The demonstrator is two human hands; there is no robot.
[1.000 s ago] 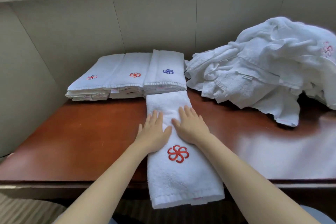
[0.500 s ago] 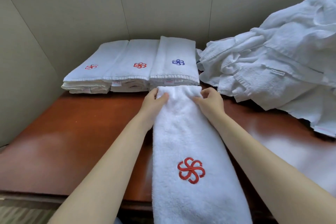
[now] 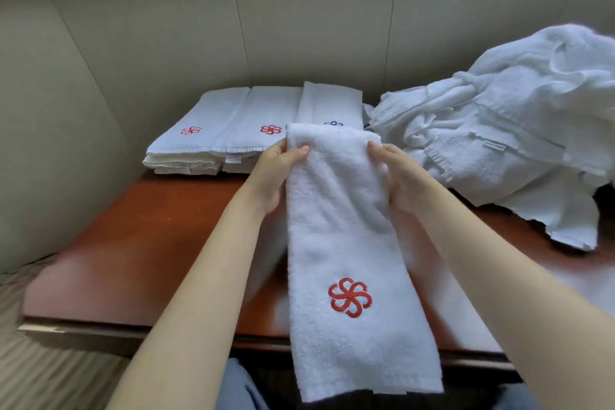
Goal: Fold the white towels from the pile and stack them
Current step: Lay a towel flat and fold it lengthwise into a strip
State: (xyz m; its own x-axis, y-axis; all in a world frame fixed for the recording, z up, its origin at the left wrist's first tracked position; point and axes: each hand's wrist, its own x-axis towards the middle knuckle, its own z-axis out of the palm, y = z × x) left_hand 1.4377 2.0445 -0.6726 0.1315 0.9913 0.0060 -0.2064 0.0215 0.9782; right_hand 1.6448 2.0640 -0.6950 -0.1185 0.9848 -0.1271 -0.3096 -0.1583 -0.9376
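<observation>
Blue logo (image 3: pixel 333 123) half hidden behind held towel (image 3: pixel 346 226), pile (image 3: pixel 515 130) cropped right

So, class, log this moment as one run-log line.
step: fold | left hand: grips towel far corner | right hand: grips other corner | folded stacks: three, behind | pile: right

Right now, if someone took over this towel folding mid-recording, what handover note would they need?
Left-hand grip: pinches the far left corner of the towel, thumb on top.
Right-hand grip: pinches the far right corner the same way.
The towel is folded lengthwise, its far end lifted and its near end hanging over the table edge.
Done: three folded stacks sit side by side at the back.
Left: probably fold this towel across and stack it, then work through the unfolded pile on the right.
</observation>
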